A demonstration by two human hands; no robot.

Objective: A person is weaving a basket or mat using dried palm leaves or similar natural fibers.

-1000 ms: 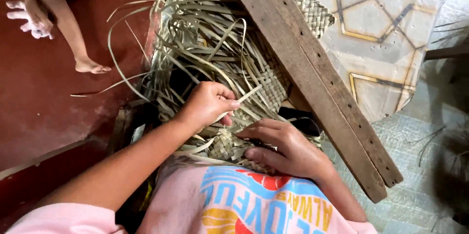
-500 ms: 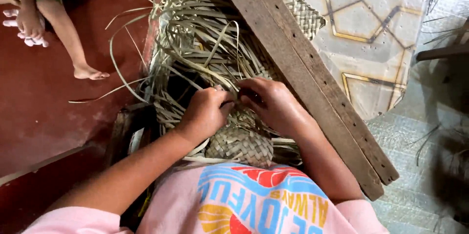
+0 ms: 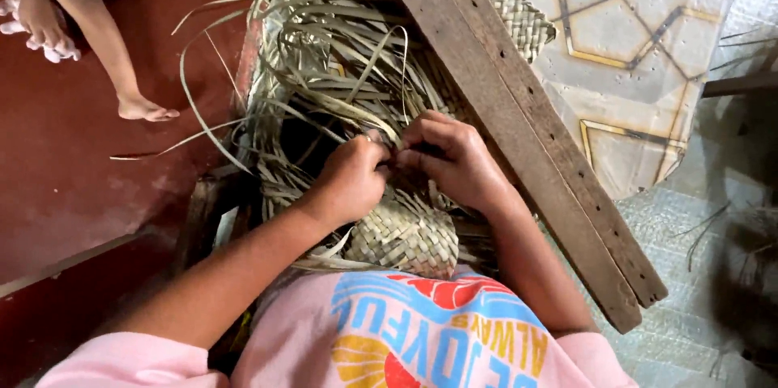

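— What's that in the lap there?

— A small woven pouch (image 3: 409,236), pale straw-green, tight checkered plaiting, rounded at the bottom. It lies just above the pink shirt (image 3: 421,331), under both wrists. Loose leaf strips (image 3: 340,56) run up out of its top edge into a big tangle, long, flat and dry-looking, some curling out over the red floor (image 3: 73,169).

— And the hands?

— Both meet right at the top rim of the pouch. The left hand (image 3: 352,177) is curled nearly into a fist, knuckles up, fingertips tucked down and pinched on a strip. The right hand (image 3: 450,157) faces it, fingers bent, thumb and forefinger closed on the strips at the same spot. The two hands touch, or all but touch, at the fingertips. Exactly which strip each one has, I can't make out; they hide it.

— The arms?

— The forearms come in from either side of the shirt and angle toward each other, the left one long and bare across the lower left.

— What's around?

— A weathered wooden plank (image 3: 527,129) slants from the top down to the lower right, just beside the right hand. Behind it, another bit of woven matting (image 3: 523,19) and a pale cloth with gold lines (image 3: 640,56). At the far upper left, someone else's bare foot (image 3: 146,107) on the floor.
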